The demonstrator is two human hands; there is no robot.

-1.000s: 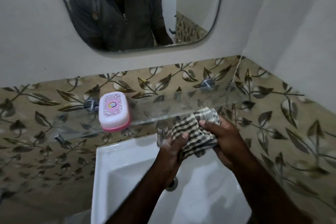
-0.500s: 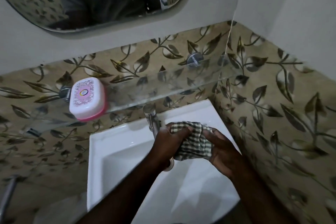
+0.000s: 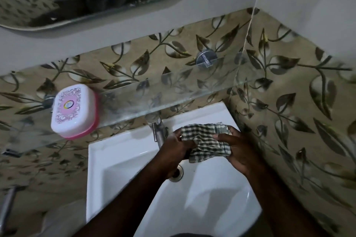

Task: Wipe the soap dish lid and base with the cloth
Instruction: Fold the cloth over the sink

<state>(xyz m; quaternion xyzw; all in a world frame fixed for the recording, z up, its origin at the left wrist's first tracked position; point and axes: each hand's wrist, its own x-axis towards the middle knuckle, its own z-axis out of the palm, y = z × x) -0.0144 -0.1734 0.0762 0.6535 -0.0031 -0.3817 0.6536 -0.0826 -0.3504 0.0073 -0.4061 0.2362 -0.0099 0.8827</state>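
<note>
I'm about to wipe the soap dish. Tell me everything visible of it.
The soap dish is a rounded rectangular box, plastic by its look: white lid with a pink ornamental print and round emblem, pink base showing beneath. It is closed, resting flat on the glass shelf toward its left end. Nothing lies on it.

1. The glass shelf (image 3: 173, 92) crosses mid-frame; the tap (image 3: 156, 131) seems to stand just under its front edge.
2. Room lies along the shelf right of the soap dish (image 3: 74, 110).
3. The tiled side wall (image 3: 289, 121) closes the right.
</note>
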